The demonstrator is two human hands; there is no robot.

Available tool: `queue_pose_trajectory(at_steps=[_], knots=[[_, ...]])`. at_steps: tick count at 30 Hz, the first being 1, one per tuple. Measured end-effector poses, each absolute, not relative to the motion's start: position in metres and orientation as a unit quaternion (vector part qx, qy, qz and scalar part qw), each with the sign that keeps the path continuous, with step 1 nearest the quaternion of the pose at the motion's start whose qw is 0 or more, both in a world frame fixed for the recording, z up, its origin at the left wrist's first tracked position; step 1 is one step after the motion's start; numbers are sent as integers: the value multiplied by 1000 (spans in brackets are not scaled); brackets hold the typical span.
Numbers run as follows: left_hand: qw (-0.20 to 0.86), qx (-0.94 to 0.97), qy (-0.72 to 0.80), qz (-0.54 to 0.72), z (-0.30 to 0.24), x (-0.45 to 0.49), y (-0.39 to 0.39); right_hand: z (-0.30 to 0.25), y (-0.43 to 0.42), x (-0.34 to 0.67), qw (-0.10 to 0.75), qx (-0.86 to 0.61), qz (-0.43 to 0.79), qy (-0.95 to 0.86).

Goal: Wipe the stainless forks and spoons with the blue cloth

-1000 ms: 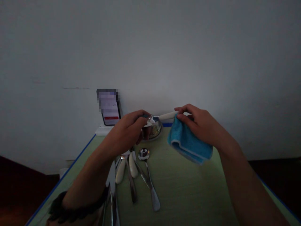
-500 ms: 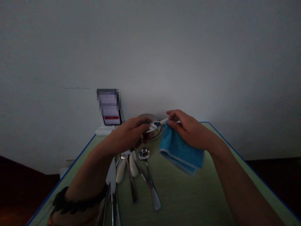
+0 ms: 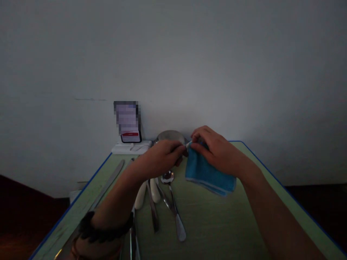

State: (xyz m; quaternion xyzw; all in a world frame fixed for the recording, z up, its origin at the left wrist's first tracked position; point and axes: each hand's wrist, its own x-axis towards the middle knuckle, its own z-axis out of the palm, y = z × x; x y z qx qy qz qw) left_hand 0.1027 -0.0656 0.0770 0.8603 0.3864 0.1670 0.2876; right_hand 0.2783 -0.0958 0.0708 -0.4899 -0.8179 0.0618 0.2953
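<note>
My left hand (image 3: 170, 153) is closed in a pinch on a white-handled utensil (image 3: 188, 144), whose metal end is hidden behind the fingers. Close beside it on the right, my right hand (image 3: 213, 146) grips a blue cloth (image 3: 208, 177) with a pale edge, folded and hanging below the fingers. The utensil's pale handle runs in between the right thumb and fingers, at the cloth's upper corner. Behind my left hand stands a round metal dish (image 3: 170, 135), partly covered by it.
On the green table (image 3: 222, 224) lie a metal spoon (image 3: 180, 229), cream-handled cutlery (image 3: 140, 198), and a long knife (image 3: 108, 182) under my left forearm. A phone (image 3: 131, 137) leans by the wall (image 3: 217, 72) above a white block (image 3: 118, 148).
My left hand has moved right along the utensil toward my right hand, covering its metal end. The left forearm shifted right, uncovering the long knife. The cloth stays in my right hand.
</note>
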Motion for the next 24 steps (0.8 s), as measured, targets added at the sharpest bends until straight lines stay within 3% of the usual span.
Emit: queue_pose_trajectory(at_steps=[9, 24], knots=[[248, 874, 383, 167, 81, 91, -67, 73, -87, 298, 366, -503, -30, -782], [211, 886, 376, 169, 84, 96, -70, 74, -92, 283, 415, -443, -4, -795]])
